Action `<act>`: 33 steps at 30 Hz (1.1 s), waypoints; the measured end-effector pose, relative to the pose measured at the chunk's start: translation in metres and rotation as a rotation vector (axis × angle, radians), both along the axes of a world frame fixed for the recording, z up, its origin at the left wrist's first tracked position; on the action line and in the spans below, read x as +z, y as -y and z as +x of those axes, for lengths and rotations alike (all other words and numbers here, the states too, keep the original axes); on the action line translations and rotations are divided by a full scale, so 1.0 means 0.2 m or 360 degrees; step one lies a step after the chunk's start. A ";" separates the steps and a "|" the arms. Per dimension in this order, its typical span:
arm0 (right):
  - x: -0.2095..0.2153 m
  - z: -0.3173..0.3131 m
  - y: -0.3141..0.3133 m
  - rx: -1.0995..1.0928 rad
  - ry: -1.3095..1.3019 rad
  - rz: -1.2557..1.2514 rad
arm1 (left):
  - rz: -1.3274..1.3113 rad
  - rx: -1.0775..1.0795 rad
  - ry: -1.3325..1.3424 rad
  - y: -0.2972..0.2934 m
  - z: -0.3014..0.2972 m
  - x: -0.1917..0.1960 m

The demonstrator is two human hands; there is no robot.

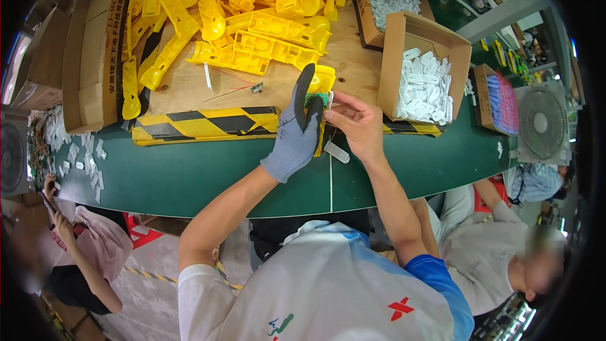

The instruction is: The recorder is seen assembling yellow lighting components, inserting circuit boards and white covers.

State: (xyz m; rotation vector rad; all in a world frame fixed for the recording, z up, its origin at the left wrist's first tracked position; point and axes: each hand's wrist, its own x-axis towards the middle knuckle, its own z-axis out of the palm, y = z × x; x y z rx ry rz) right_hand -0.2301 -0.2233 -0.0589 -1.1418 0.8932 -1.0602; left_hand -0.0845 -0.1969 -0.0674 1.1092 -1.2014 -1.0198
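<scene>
My left hand (pixel 295 131), in a grey-blue glove with dark fingertips, is closed around a yellow plastic shell (pixel 324 78) at the near edge of the wooden board. Inside the shell shows a small green circuit board (pixel 323 97), partly covered by the gloved thumb. My bare right hand (pixel 358 125) meets it from the right, thumb and fingers pinched at a small white piece (pixel 330 99) beside the circuit board. Below the fingers a flat white oblong part (pixel 336 152) shows over the green table; what it connects to is hidden.
Yellow shells (pixel 252 0) pile up on the wooden board (pixel 271 82). A small wired component (pixel 256 88) and a thin white strip (pixel 207 77) lie left of my hands. At right stands a carton (pixel 392 63) of white parts. Striped tape (pixel 208 125) edges the board; co-workers sit either side.
</scene>
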 end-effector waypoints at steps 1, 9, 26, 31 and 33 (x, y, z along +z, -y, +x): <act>-0.01 0.00 0.00 0.0041 0.0026 0.0059 | -0.0129 0.0065 0.0126 0.01 0.00 -0.01; -0.05 0.05 -0.03 -0.0035 -0.0009 -0.0300 | -0.0003 0.0003 0.0196 0.01 0.03 -0.02; -0.01 0.05 -0.11 -0.0182 -0.0480 -0.0565 | -0.0168 0.0018 0.0140 -0.02 0.00 0.00; 0.15 -0.02 -0.23 -0.0227 -0.1009 -0.1131 | -0.0344 -0.0311 -0.0010 -0.16 -0.06 -0.02; 0.21 -0.12 -0.33 -0.0185 -0.1060 -0.1016 | -0.0125 -0.0878 0.0227 -0.21 0.01 0.22</act>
